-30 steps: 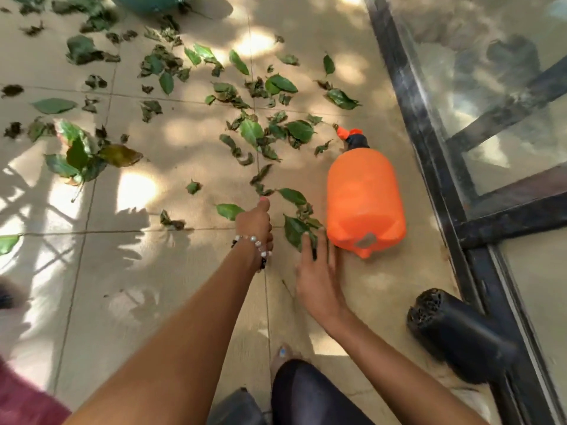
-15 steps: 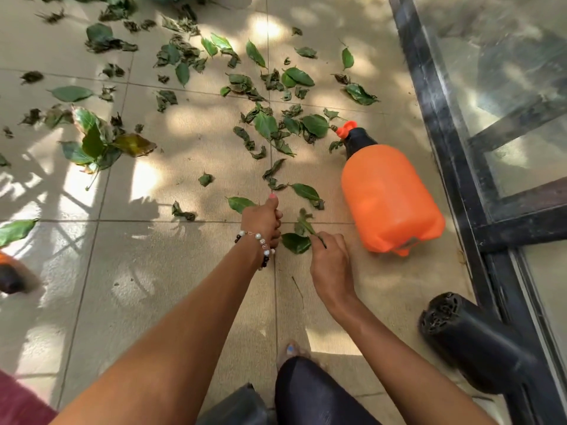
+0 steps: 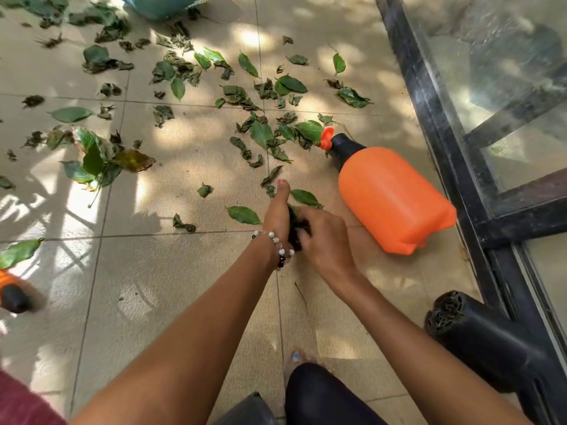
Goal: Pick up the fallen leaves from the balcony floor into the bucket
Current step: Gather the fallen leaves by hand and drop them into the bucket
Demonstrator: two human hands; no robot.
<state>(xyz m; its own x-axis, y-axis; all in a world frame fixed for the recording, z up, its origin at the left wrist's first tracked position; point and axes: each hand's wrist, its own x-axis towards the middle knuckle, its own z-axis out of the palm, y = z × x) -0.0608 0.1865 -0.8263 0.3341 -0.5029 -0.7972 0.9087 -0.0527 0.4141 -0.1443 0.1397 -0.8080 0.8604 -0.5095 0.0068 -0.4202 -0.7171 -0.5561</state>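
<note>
Many green and dried leaves (image 3: 260,133) lie scattered over the beige floor tiles (image 3: 171,271), mostly in the far half. A single green leaf (image 3: 244,214) sits just left of my hands, another leaf (image 3: 305,197) just beyond them. My left hand (image 3: 276,216), with a bead bracelet at the wrist, grips a dark bunch of leaves (image 3: 296,223), thumb pointing forward. My right hand (image 3: 326,240) meets it from the right, fingers curled onto the same bunch. A teal bucket (image 3: 159,6) shows partly at the top edge.
An orange spray bottle (image 3: 394,204) lies on its side right of my hands. A black metal and glass frame (image 3: 441,142) runs along the right. A black cylinder (image 3: 478,332) lies at the lower right. Another orange and black object (image 3: 12,294) is at the left edge.
My right hand has lifted the leaves off the floor beside the bottle and brought them into my left hand. The two hands have closed together.
</note>
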